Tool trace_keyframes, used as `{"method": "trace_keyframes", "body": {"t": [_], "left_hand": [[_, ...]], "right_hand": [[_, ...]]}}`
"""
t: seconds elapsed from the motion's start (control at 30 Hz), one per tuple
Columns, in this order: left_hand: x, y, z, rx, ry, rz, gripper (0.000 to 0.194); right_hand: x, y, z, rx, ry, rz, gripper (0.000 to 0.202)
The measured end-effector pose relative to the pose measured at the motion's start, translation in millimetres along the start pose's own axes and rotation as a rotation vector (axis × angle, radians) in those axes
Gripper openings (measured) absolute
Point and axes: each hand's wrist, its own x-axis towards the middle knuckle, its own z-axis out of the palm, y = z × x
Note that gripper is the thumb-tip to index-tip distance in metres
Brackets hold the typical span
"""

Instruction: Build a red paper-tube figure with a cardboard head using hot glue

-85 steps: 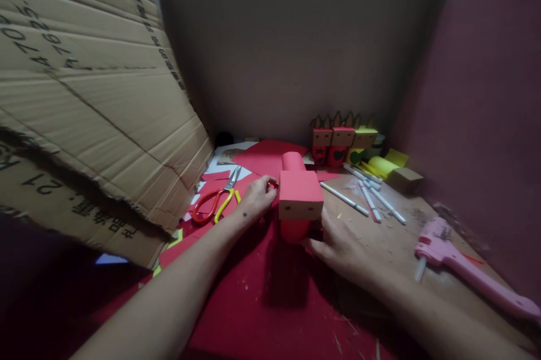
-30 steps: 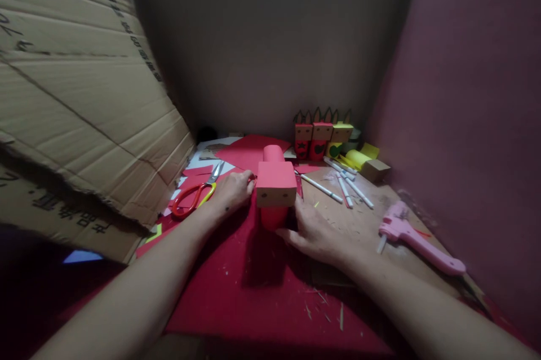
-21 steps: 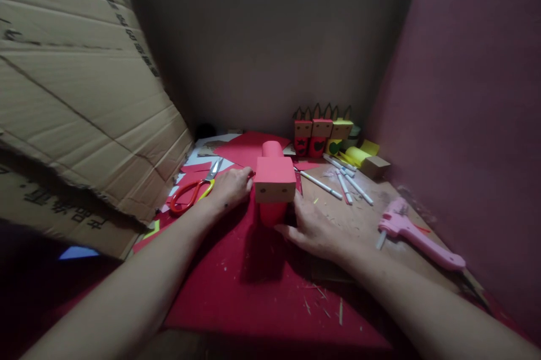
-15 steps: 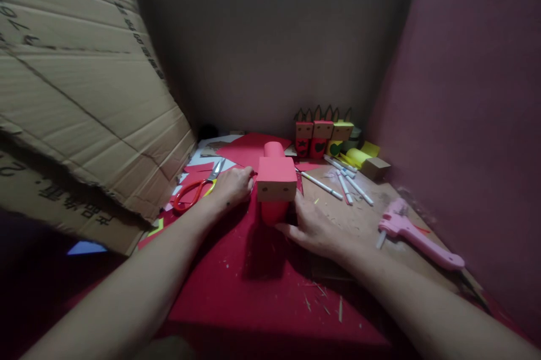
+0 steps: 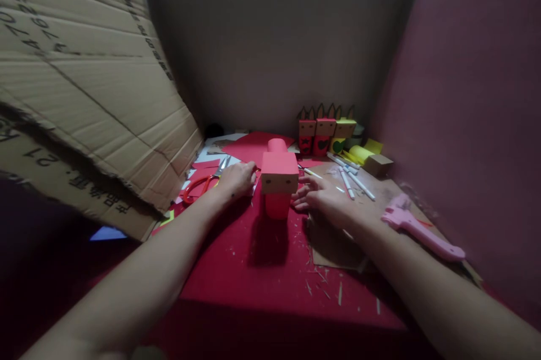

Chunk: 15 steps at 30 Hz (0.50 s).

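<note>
A red paper figure (image 5: pixel 277 207) with a box-shaped head, red on top and brown cardboard with two small dark marks in front, stands upright between my hands on the red tabletop. My right hand (image 5: pixel 323 198) is just right of it, fingers apart and holding nothing; the fingertips are close to its body. To the figure's left, my left hand (image 5: pixel 239 177) rests low with its fingers curled in. Whatever those fingers hold, if anything, is hidden. Red-handled scissors (image 5: pixel 196 190) lie beside the left wrist, partly covered by it.
A large cardboard sheet (image 5: pixel 97 84) leans at the left. Similar figures (image 5: pixel 324 136) stand at the back right, near a yellow paper roll (image 5: pixel 359 153). Several white markers (image 5: pixel 345 182) and a pink glue gun (image 5: pixel 418 230) lie on cardboard at the right. Red paper (image 5: pixel 257 146) lies behind.
My right hand has let go of the figure and drawn slightly right, its fingers spreading. The figure stays standing. My left hand stays curled beside it. The whole view has shifted slightly.
</note>
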Motion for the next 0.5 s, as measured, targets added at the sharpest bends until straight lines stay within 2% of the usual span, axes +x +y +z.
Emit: {"method": "trace_keyframes", "body": {"t": [0.1, 0.17, 0.2, 0.27, 0.37, 0.5], "left_hand": [[1, -2, -0.5, 0.062, 0.005, -0.01, 0.031], [2, -3, -1.0, 0.082, 0.023, -0.019, 0.031], [2, -4, -1.1, 0.086, 0.032, -0.024, 0.031], [4, -6, -1.0, 0.087, 0.045, -0.032, 0.031], [5, -8, -0.3, 0.075, 0.055, -0.038, 0.031], [5, -8, -1.6, 0.052, 0.074, -0.024, 0.032]], "right_hand": [[-8, -9, -3, -0.092, -0.059, -0.058, 0.046], [-24, -18, 0, -0.255, -0.103, -0.14, 0.043], [-34, -21, 2, -0.449, -0.147, -0.204, 0.043], [-56, -23, 10, -0.827, -0.2, -0.238, 0.048], [-88, -17, 25, -1.14, -0.116, -0.331, 0.054], [-128, -5, 48, -1.208, -0.046, -0.379, 0.054]]}}
